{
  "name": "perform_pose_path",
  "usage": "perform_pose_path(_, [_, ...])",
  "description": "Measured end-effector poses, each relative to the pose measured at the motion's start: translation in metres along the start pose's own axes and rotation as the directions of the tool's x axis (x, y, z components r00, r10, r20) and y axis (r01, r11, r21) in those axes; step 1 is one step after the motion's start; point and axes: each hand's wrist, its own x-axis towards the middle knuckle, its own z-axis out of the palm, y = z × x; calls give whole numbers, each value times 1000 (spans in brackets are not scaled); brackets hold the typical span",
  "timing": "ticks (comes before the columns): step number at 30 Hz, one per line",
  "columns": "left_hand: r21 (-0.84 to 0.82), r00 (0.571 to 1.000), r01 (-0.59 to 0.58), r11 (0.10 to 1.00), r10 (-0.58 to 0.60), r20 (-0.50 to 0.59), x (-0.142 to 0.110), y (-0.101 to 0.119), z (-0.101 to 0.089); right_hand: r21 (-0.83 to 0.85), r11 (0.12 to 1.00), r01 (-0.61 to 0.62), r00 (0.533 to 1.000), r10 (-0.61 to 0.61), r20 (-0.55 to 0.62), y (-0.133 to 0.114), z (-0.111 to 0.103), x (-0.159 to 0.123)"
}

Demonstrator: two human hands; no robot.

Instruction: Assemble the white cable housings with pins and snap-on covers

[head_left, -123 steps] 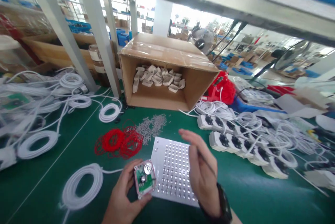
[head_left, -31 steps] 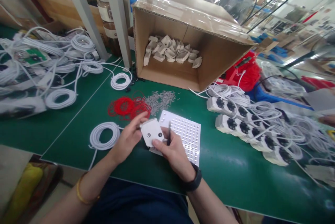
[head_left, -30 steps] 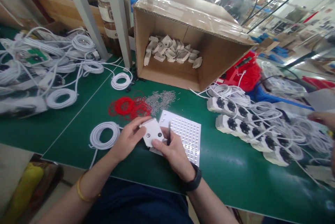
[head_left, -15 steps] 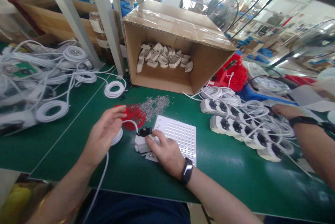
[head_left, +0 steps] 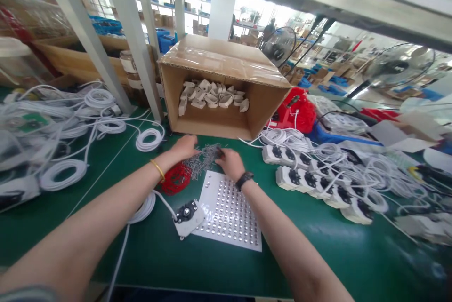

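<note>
A pile of thin grey metal pieces, apparently screws (head_left: 202, 161), lies on the green table. Over its far left edge is my left hand (head_left: 184, 147), fingers bent together; what they hold, if anything, is hidden. My right hand (head_left: 231, 164) pinches at the pile's right side, with a small dark thing at its fingertips that I cannot make out. Nearer me rests a white housing (head_left: 192, 224) with a black fitting (head_left: 186, 211) and a white cable. It touches the corner of a white sheet (head_left: 229, 217) bearing rows of shiny round pieces. Red bands (head_left: 175, 178) lie beneath my left wrist.
Behind the pile, a cardboard box (head_left: 226, 62) on its side holds several white housings (head_left: 212, 94). White units with black fittings (head_left: 310, 179) and cables stand in rows at right. Coiled white cables (head_left: 63, 175) crowd the left, beside metal posts (head_left: 129, 29).
Both my hands have left the white housing and moved forward to the screw pile. The housing now lies on the table, black fitting up. Another person's arm at right has gone from view.
</note>
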Motion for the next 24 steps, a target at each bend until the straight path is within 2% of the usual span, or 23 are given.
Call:
perform_pose_path(3, [37,1000,3,999,-4,14,3,0,14,-60,998,-8,1000,10,30,-5,7,7])
perform_pose_path(7, [23,1000,-24,999,24,-18,-8,-6,22,-140,990,-12,997,22,70,-7,10,-5])
perform_pose_path(12, [-81,993,-90,993,83,-86,-17,-7,20,-241,970,-2,990,35,136,-9,6,-7])
perform_pose_path(16, [-234,981,-102,967,59,-183,-21,-5,12,-299,954,22,981,37,190,-13,4,0])
perform_pose_path(20, [-465,956,-73,882,-71,-285,-32,-7,0,-338,941,32,978,41,205,-16,3,0])
perform_pose_path(24, [-702,935,-68,708,-201,-293,-71,-6,-15,-355,935,15,982,53,181,-16,0,-5])
